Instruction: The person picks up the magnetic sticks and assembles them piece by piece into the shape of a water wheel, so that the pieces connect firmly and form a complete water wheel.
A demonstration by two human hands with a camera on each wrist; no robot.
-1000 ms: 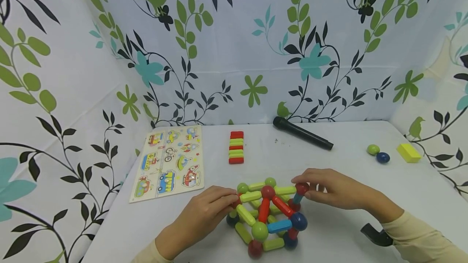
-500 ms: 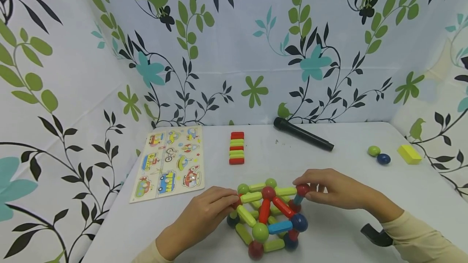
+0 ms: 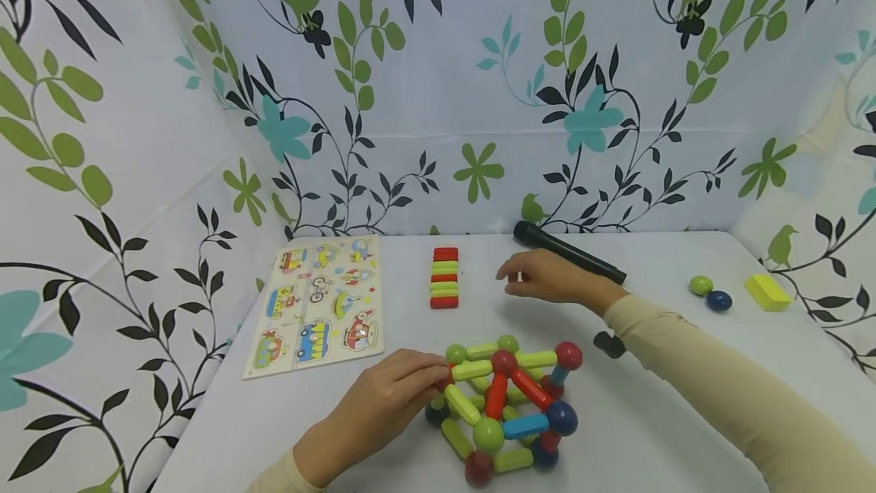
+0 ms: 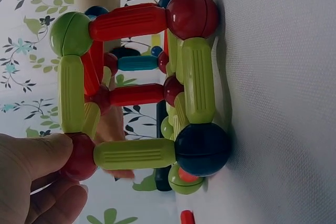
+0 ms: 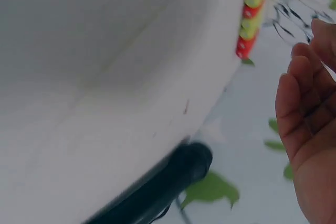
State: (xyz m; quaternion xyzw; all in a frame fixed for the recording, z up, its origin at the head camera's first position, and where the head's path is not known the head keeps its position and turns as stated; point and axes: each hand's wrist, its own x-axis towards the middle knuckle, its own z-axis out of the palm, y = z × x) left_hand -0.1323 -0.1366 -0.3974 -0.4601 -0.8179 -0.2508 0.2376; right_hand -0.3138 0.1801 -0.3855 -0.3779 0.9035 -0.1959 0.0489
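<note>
Pinching a red ball (image 3: 442, 380) of the rod-and-ball frame (image 3: 503, 405), left hand (image 3: 383, 402); right hand (image 3: 544, 280) outstretched, fingers relaxed.

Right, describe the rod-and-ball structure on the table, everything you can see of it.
The rod-and-ball structure is a box-like frame of ribbed, plastic-looking rods in lime green, red and light blue, joined at glossy balls in red, green and dark blue. It stands upright on the white table, near the front edge, resting on its bottom balls; red diagonal rods cross its faces. The left hand pinches a red ball at its upper left corner, thumb on the ball in the left wrist view. The right hand is apart from it.
</note>
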